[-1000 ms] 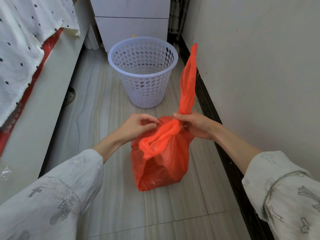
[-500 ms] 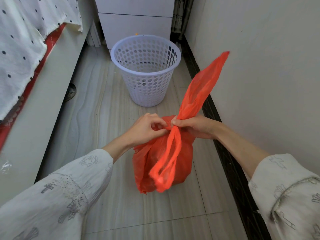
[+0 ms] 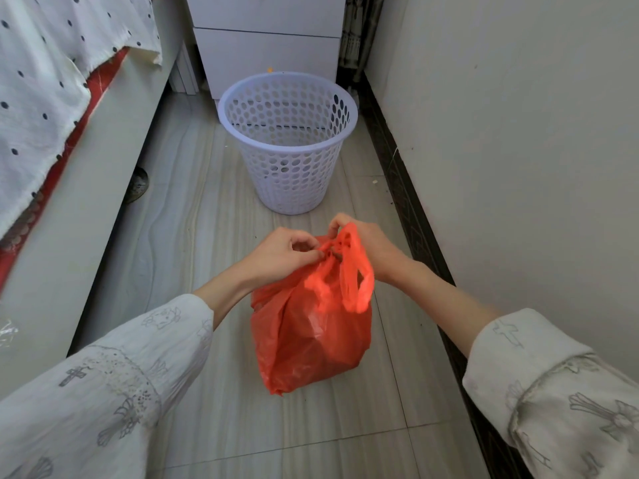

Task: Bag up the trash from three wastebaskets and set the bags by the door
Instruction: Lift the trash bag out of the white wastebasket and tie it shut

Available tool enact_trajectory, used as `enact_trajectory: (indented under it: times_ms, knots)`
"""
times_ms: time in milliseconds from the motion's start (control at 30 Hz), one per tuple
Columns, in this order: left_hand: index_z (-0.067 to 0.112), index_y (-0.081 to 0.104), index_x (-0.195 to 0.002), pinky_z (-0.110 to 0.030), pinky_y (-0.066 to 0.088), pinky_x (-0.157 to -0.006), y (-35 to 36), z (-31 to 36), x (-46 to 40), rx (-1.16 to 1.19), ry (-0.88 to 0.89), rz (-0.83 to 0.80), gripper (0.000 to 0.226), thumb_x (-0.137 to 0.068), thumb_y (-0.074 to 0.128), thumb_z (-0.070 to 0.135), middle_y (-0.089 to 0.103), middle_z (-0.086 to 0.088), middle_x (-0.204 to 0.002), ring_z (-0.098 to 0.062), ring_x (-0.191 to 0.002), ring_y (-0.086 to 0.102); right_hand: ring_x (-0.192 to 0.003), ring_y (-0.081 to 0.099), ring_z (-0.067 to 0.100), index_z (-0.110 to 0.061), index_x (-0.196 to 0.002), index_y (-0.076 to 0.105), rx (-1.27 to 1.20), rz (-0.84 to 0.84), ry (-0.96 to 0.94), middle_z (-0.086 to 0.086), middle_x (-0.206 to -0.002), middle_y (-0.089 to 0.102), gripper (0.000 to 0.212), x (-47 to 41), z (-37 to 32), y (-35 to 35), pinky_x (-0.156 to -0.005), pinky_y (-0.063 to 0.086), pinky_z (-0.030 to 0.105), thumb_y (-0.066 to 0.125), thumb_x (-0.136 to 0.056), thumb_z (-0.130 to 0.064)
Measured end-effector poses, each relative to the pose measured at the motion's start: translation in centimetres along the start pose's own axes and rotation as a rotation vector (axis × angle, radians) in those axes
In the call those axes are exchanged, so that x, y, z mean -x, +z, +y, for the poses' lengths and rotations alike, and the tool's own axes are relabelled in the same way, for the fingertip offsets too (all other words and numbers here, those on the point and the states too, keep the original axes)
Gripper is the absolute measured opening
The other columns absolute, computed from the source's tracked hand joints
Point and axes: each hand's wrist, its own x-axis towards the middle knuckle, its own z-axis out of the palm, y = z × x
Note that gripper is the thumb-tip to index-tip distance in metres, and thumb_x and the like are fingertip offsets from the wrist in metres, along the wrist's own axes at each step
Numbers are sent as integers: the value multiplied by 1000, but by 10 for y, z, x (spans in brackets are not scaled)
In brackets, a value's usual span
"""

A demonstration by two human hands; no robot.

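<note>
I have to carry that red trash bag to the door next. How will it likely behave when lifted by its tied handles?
The red trash bag is thin, crinkled film, so it will likely sag and swing, not hold shape. Its bulging lower half suggests some weight, though probably modest. The left hand and right hand pinch the handles mid-knot; a loose knot might slip.

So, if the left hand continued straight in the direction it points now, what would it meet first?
The left hand points right, at the knot of the orange bag that it already pinches. Just past the knot comes the right hand, which grips the handle loops. Depth is hard to judge, but nothing else seems to lie between.
</note>
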Motion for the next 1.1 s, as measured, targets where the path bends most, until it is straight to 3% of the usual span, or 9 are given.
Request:
enact_trajectory:
  times_ms: [100,233,367,500,667,733,800,900,1100]
  knots:
    - [27,63,-66,-13,37,-56,-2,1,-1,5,4,-1,20,-81,63,14,59,4,-63,1,-55,47,-78,58,24,1,-90,61,-17,101,64,14,-84,67,25,-4,3,7,-63,31,28,57,-79,-20]
    - [25,65,-67,-8,37,-54,0,1,1,-4,-31,-8,17,-79,68,14,59,4,-62,4,-49,47,-68,55,16,10,-87,64,-588,32,394,11,-74,62,20,-5,5,8,-65,45,27,63,-69,4]
    - [16,71,-75,-9,38,-55,2,0,2,-50,-53,14,2,-75,72,18,58,7,-59,7,-45,47,-68,57,10,-2,-86,65,-806,-35,455,5,-76,62,14,0,3,2,-58,45,13,56,-77,4]
    - [22,69,-70,-7,39,-56,8,-2,6,-15,-65,41,7,-75,72,18,61,8,-61,8,-48,50,-68,57,8,-10,-84,63,-893,-49,457,2,-76,62,21,4,5,2,-51,44,9,50,-83,7]
    - [18,67,-71,-10,43,-65,4,-6,9,88,-137,-10,14,-84,62,20,68,-2,-73,-4,-68,59,-79,57,13,-13,-83,59,-900,-55,414,9,-89,62,32,8,10,10,-73,45,15,46,-81,16]
    - [16,60,-77,-20,45,-67,6,-10,8,100,-176,-18,8,-81,66,18,67,-5,-73,-12,-67,59,-75,55,8,-16,-81,56,-844,-70,403,2,-83,59,34,10,11,15,-70,44,11,46,-80,17]
    - [14,54,-86,-20,46,-62,11,-16,5,55,-197,1,20,-76,71,16,64,-1,-70,-7,-57,58,-73,54,7,-17,-81,55,-815,-72,396,0,-81,57,35,13,12,20,-66,44,9,47,-79,18]
    - [13,58,-101,-26,44,-71,21,-19,3,-43,-156,37,29,-75,72,17,61,6,-69,-6,-60,55,-74,54,9,-18,-80,51,-813,-36,403,3,-83,57,38,14,17,24,-68,44,13,49,-76,20]
    - [7,60,-115,-7,37,-62,33,-28,4,-25,-109,20,37,-79,67,14,57,6,-74,3,-58,49,-72,47,13,-19,-76,49,-737,1,371,1,-74,49,39,18,22,23,-67,40,22,54,-73,19]
